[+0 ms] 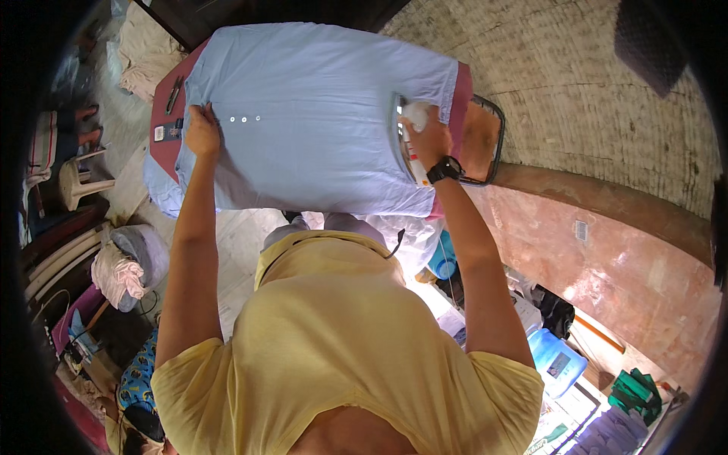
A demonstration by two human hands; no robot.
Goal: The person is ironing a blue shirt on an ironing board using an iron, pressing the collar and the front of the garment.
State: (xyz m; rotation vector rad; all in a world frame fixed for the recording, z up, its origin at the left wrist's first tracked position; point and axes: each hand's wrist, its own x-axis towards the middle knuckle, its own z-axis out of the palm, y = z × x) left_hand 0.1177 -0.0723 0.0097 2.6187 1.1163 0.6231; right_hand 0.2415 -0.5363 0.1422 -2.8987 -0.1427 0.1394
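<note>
A light blue buttoned shirt (318, 152) lies spread over a maroon ironing board (161, 106), with small white buttons along its left part. My left hand (202, 135) is closed on the shirt's cloth near the left edge, fingers pinching it. On the shirt's right side, my right hand (431, 142) grips a white iron (414, 114) with a metal-edged base and red marks. The iron's handle is mostly hidden under my fingers, and its base rests on the cloth. I wear a black watch on the right wrist.
A dark handset-like object (168, 132) and a slim black item (174, 94) lie on the board's left end. Beyond its right end sticks out a black metal frame (497, 144). A low stone ledge (576, 189) runs at right. A plastic stool (80, 182) stands left.
</note>
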